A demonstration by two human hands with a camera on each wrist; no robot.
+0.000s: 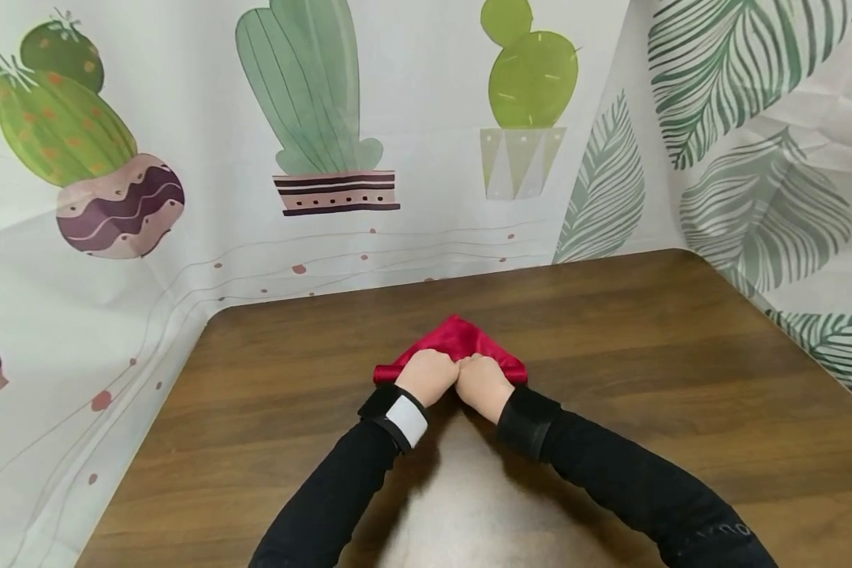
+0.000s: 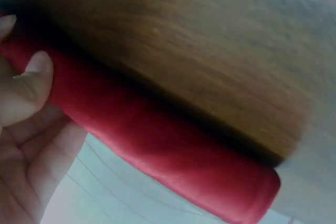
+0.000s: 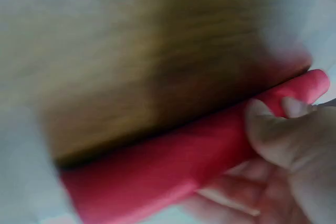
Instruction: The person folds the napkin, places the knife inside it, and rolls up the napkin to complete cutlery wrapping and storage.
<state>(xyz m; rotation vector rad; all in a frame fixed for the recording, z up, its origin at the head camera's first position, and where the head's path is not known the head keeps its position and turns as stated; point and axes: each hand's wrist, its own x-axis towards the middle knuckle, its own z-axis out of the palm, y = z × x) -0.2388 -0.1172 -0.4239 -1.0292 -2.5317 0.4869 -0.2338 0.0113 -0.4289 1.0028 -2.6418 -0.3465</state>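
Note:
A shiny red cloth [image 1: 457, 338] lies on the table, its near edge rolled into a tube and its far part a flat triangle pointing away. My left hand [image 1: 428, 374] holds the roll near its middle, thumb on the near side. Right beside it, my right hand [image 1: 483, 384] grips the same roll, the two hands close together. In the left wrist view the rolled cloth [image 2: 157, 135] runs out past the thumb to its end. The right wrist view shows the thumb pressed on the roll [image 3: 173, 166] with fingers beneath it.
The brown wooden table [image 1: 291, 410] has rounded far corners. Behind it hangs a white curtain [image 1: 426, 95] printed with cacti and leaves. Black bands circle both wrists, the left one with a white patch [image 1: 407, 419].

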